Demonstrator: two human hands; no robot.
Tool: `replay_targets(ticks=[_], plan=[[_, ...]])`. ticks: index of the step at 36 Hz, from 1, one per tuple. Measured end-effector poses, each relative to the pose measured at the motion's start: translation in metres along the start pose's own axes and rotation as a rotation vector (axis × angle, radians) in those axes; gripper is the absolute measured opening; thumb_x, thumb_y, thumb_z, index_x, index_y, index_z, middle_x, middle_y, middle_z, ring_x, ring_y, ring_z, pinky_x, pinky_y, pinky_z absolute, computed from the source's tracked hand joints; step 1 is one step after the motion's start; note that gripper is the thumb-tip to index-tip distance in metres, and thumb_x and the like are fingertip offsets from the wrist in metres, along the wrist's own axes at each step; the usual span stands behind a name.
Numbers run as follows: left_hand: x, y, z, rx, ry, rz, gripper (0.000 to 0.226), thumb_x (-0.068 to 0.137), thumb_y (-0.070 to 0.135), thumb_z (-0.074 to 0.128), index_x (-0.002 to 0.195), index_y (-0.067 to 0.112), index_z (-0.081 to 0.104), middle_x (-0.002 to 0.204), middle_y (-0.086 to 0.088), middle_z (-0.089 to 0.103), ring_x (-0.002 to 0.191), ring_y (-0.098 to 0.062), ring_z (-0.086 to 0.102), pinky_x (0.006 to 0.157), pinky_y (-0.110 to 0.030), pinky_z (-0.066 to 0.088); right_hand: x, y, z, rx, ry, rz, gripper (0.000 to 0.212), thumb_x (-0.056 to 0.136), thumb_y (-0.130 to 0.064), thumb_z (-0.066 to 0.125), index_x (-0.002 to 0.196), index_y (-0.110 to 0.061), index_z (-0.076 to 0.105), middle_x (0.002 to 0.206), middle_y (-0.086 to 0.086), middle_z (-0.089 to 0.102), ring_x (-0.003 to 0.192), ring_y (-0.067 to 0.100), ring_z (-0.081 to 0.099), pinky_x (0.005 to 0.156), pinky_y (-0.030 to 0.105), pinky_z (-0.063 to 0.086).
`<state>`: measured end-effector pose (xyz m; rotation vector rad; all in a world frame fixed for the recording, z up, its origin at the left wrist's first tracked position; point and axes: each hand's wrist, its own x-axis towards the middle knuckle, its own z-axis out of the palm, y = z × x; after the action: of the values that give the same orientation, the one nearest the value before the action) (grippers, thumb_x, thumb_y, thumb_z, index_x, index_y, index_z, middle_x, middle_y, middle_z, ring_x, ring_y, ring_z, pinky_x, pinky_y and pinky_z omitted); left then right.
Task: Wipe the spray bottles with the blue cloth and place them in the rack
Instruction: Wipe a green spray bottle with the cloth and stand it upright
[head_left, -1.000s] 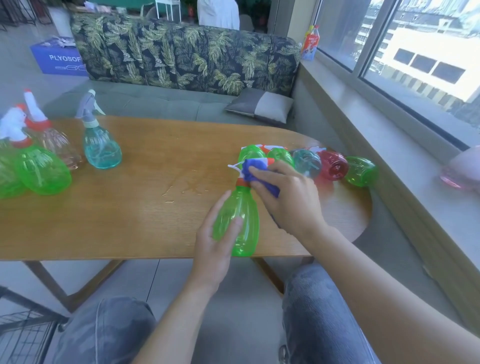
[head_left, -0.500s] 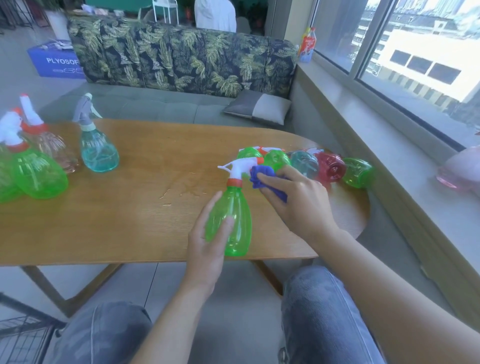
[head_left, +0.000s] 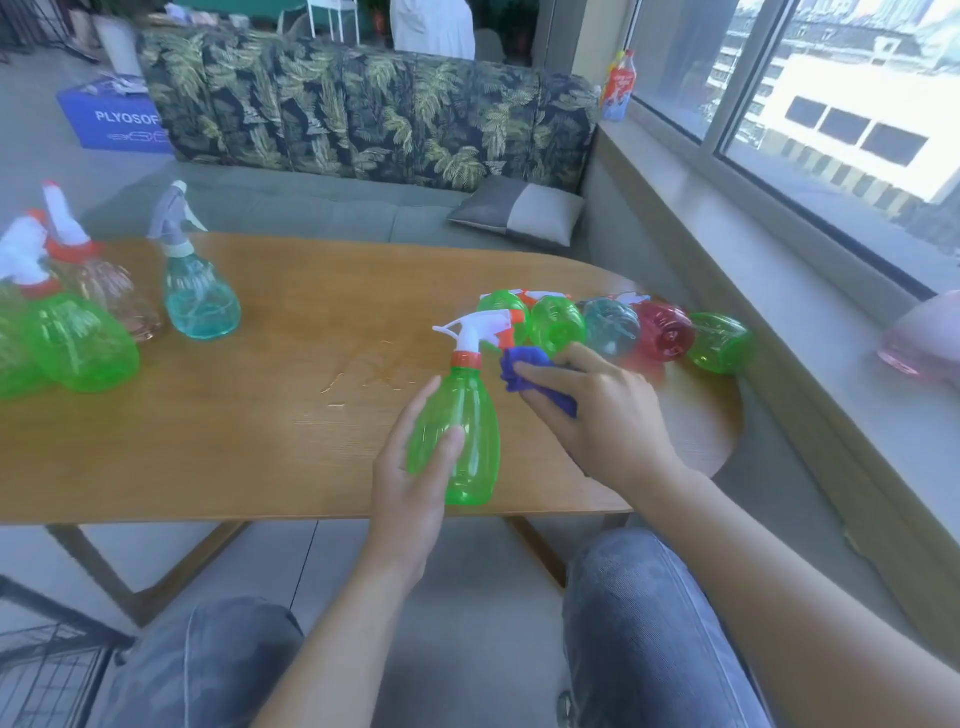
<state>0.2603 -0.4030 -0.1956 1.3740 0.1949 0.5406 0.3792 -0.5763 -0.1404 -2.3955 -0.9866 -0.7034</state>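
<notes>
My left hand (head_left: 410, 483) grips a green spray bottle (head_left: 462, 431) with a white nozzle and orange collar, upright near the front edge of the wooden table (head_left: 234, 431). Just right of the bottle's neck, my right hand (head_left: 597, 415) holds the bunched blue cloth (head_left: 524, 374), apart from the nozzle. Several bottles lie on their sides in a row at the table's right end, among them a green one (head_left: 558, 325), a teal one (head_left: 613, 327), a red one (head_left: 665, 332) and another green one (head_left: 722, 343). A black wire rack (head_left: 47, 670) shows at the bottom left.
Upright bottles stand at the table's left: two green (head_left: 78, 343), a clear pinkish one (head_left: 114, 296), a teal one (head_left: 200, 296). A leaf-patterned sofa (head_left: 363, 114) runs behind the table. A window sill (head_left: 805, 291) at right carries a pink object (head_left: 924, 338).
My right hand with the blue cloth has come off the nozzle and moved right, uncovering the white spray head. The held bottle has been stood more upright.
</notes>
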Motion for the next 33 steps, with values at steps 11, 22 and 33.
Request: replay_targets(ticks=[11, 22, 33], plan=[[-0.003, 0.000, 0.001, 0.039, -0.075, 0.020, 0.058, 0.092, 0.051, 0.073, 0.148, 0.045, 0.061, 0.153, 0.024, 0.059, 0.147, -0.002, 0.050, 0.126, -0.050, 0.039, 0.019, -0.002, -0.018, 0.225, 0.204, 0.168, 0.032, 0.097, -0.046, 0.064, 0.121, -0.030, 0.078, 0.099, -0.009, 0.066, 0.085, 0.009, 0.062, 0.078, 0.031, 0.052], [-0.003, 0.000, 0.001, 0.004, -0.086, 0.020, 0.057, 0.088, 0.053, 0.074, 0.144, 0.049, 0.063, 0.152, 0.024, 0.059, 0.146, -0.004, 0.052, 0.125, -0.052, 0.040, 0.026, 0.006, -0.013, 0.102, 0.162, 0.138, 0.028, 0.097, -0.044, 0.067, 0.121, -0.034, 0.077, 0.105, -0.010, 0.068, 0.084, 0.017, 0.066, 0.070, 0.040, 0.056], [-0.002, -0.006, 0.001, 0.203, -0.153, 0.120, 0.059, 0.089, 0.051, 0.072, 0.146, 0.039, 0.062, 0.144, 0.024, 0.065, 0.138, -0.003, 0.059, 0.112, -0.017, 0.044, 0.026, 0.003, -0.018, 0.135, 0.103, 0.254, 0.021, 0.099, -0.037, 0.069, 0.117, -0.033, 0.079, 0.103, -0.012, 0.067, 0.088, 0.014, 0.065, 0.075, 0.042, 0.056]])
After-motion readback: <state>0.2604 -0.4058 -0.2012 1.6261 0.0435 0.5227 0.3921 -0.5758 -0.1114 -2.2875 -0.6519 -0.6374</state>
